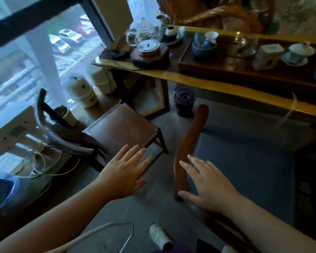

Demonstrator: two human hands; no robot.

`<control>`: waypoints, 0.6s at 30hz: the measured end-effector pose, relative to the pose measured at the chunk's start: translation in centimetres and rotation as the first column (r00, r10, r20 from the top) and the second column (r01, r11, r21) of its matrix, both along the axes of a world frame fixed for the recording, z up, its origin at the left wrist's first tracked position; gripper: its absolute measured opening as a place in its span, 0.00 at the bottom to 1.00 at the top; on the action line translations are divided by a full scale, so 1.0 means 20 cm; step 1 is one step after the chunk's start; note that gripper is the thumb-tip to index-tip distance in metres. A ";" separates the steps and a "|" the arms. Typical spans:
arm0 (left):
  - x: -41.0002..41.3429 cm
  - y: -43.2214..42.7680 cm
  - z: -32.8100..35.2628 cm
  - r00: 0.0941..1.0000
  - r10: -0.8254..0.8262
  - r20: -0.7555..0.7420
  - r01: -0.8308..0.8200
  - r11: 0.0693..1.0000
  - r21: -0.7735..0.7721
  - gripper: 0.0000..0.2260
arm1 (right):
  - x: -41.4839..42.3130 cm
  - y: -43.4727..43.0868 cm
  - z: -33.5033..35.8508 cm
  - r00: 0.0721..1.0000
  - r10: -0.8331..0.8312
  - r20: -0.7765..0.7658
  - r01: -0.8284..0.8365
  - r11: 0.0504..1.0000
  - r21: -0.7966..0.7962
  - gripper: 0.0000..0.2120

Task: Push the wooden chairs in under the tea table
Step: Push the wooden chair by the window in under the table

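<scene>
A dark wooden chair (120,126) with a curved back stands left of centre, away from the tea table (217,84), its seat corner pointing at the table's leg. A second chair with a red-brown curved armrest (192,141) and a blue seat cushion (244,170) stands to the right, its front near the table edge. My left hand (126,168) hovers open, fingers spread, over the floor beside the dark chair's front corner. My right hand (206,185) is open, its thumb and palm near the lower end of the armrest; contact is unclear.
The table carries a glass teapot (148,33) on a wooden base, a dark tea tray (208,64) and several cups. A black round bin (184,102) stands on the floor under the table. White tanks and cables lie by the window at left. My shoe (160,236) shows below.
</scene>
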State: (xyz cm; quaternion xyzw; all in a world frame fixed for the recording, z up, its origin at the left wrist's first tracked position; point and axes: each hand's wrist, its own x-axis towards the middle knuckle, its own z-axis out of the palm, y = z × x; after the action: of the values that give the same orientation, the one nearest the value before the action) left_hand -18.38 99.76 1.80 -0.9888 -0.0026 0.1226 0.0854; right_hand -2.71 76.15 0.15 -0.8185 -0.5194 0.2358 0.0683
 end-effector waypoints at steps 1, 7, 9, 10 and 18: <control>-0.03 0.08 0.01 1.000 0.008 -0.005 -0.008 1.000 0.010 0.31 | -0.04 0.08 0.01 1.000 0.007 -0.007 -0.007 1.000 0.007 0.41; -0.21 0.43 0.07 0.995 0.095 0.030 -0.095 0.995 -0.005 0.29 | -0.19 0.48 -0.04 0.993 0.105 -0.059 -0.101 0.993 0.055 0.45; -0.24 0.54 0.11 0.989 0.141 0.054 -0.140 0.990 -0.024 0.28 | -0.19 0.60 -0.04 0.989 0.135 -0.068 -0.130 0.989 0.074 0.45; -0.25 0.59 0.12 0.985 0.158 0.073 -0.156 0.987 -0.032 0.27 | -0.19 0.66 -0.04 0.986 0.146 -0.086 -0.139 0.987 0.082 0.45; -0.29 1.05 0.26 0.947 0.317 0.052 -0.317 0.948 -0.008 0.31 | -0.08 1.13 -0.06 0.962 0.208 -0.175 -0.188 0.974 0.125 0.44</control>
State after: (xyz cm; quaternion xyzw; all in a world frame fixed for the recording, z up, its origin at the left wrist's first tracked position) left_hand -24.11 120.79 6.92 -0.9784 -0.1635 0.1085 0.0648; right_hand -4.34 98.67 -1.04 -0.7319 -0.6018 0.2891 0.1366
